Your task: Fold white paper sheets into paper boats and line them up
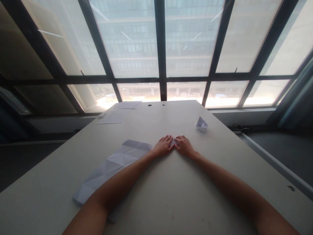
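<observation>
A white table spans the view; a creased paper sheet lies on it, partly behind the left arm; the left hand and right hand rest close together; a paper boat sits farther right; a small folded paper lies beneath their fingers, whether pinched or merely pressed I cannot tell.

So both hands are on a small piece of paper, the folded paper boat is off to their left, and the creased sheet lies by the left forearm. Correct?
One error: in the head view the folded paper boat is off to the right of the hands. The left hand and right hand are on a small piece of paper, and the creased sheet lies by the left forearm.
</observation>
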The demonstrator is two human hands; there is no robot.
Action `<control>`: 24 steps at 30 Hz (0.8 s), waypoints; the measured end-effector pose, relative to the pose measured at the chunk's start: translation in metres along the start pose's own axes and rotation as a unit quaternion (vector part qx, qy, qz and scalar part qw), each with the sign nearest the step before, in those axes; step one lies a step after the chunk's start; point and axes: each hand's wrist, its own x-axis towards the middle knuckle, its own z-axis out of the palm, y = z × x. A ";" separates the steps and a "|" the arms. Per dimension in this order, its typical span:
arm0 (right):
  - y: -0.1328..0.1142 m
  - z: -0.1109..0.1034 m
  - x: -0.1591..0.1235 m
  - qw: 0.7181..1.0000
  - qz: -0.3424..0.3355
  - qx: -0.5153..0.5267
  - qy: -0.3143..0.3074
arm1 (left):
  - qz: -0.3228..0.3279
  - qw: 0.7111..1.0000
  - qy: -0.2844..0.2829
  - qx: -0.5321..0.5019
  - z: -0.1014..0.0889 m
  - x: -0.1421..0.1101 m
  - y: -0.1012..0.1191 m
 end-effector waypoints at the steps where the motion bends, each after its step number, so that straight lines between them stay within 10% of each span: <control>1: -0.001 0.000 0.000 1.000 0.010 -0.008 0.006 | 0.004 1.000 0.001 0.000 0.001 0.000 -0.001; 10: -0.007 0.000 -0.003 0.990 0.135 -0.025 0.014 | 0.040 0.999 0.033 -0.016 -0.004 0.003 -0.002; 24: 0.012 0.017 0.008 0.982 0.134 0.099 0.087 | 0.068 0.959 0.139 -0.237 0.003 0.009 -0.007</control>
